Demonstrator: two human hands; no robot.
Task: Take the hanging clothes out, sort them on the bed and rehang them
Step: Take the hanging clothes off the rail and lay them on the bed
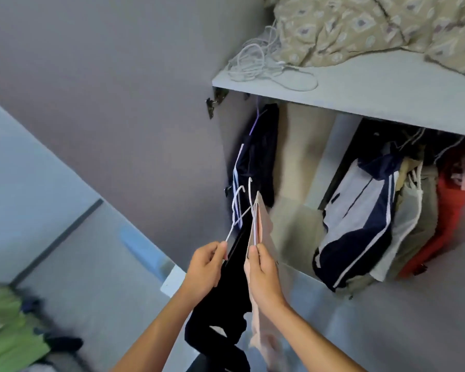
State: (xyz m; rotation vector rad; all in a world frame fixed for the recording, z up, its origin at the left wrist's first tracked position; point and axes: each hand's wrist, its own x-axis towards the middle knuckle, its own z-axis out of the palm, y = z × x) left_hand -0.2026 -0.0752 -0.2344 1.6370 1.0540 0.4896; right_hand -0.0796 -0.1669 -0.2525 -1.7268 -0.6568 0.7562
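Now pinching one white hanger per hand: left hand (204,267) on the black garment's hanger (236,210), right hand (262,275) on the pink garment's (263,229). Held apart, probably to keep hooks untangled, just before the open wardrobe (360,98), hooks up.

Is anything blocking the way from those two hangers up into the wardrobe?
Nothing visible does. The left hand holds the black garment's hanger, the right hand the pink garment's hanger, facing an open gap between the hanging clothes.
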